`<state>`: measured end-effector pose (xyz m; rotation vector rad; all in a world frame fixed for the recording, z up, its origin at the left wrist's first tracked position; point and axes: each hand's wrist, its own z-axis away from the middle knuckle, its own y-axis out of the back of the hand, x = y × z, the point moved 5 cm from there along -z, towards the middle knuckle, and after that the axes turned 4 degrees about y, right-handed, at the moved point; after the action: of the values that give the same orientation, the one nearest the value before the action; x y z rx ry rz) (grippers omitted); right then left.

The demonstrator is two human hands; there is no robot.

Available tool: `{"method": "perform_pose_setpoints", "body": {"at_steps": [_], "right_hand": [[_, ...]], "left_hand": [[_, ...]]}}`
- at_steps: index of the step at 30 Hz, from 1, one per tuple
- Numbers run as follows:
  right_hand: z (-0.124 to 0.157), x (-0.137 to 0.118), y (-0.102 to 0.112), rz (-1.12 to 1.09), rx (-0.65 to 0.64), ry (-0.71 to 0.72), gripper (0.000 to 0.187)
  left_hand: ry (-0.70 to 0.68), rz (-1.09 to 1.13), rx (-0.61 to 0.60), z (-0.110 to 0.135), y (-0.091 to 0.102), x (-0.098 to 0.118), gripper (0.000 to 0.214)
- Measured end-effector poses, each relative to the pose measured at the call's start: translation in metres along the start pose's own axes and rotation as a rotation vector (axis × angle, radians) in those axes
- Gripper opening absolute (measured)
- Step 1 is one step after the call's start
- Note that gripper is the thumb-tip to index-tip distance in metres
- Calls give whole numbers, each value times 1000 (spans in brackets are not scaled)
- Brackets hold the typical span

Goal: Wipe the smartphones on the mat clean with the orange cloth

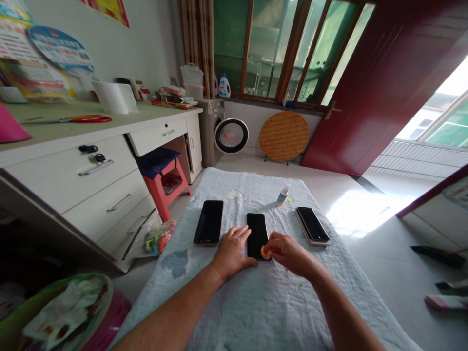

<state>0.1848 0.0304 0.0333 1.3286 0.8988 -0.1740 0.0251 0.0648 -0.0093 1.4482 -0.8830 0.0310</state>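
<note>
A black smartphone (pixel 257 234) lies face up on the pale blue cloth (pixel 252 312) between my two hands. My left hand (pixel 234 247) rests flat along its left edge, fingers stretched out and thumb below the phone's lower end. My right hand (pixel 285 249) pinches a small orange cloth or sponge (pixel 266 252) against the lower right of the screen. To the left lies a larger dark phone (pixel 209 222). On the right another dark phone (pixel 313 224) sits on top of a light-coloured flat case or device. A small spray bottle (pixel 282 196) stands upright beyond them.
A waste bin (pixel 113 312) with used tissue stands at the lower left. Left is a white desk (pixel 91 180) with scissors and a paper roll, and a red stool (pixel 170 190). A washing machine (pixel 212 131) with open door and a round folded table (pixel 284 135) stand behind.
</note>
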Motion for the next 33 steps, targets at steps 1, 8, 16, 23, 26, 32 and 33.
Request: {"method": "perform_pose_setpoints", "body": {"at_steps": [1, 8, 16, 23, 26, 32, 33], "right_hand": [[1, 4, 2, 11, 22, -17, 31], [-3, 12, -5, 100, 146, -23, 24], [-15, -16, -27, 73, 178, 91, 22], [-13, -22, -27, 48, 54, 128, 23], [-5, -20, -17, 24, -12, 77, 26], [8, 4, 2, 96, -39, -71, 29], [9, 9, 5, 138, -16, -109, 27]], "left_hand": [[0, -1, 0, 0, -1, 0, 89], [21, 1, -53, -1, 0, 0, 93], [-4, 20, -100, 0, 1, -3, 96], [-2, 33, -170, 0, 9, 1, 88], [-1, 37, -176, 0, 9, 1, 82], [4, 14, -167, 0, 6, 0, 80], [3, 10, -166, 0, 6, 1, 79]]}}
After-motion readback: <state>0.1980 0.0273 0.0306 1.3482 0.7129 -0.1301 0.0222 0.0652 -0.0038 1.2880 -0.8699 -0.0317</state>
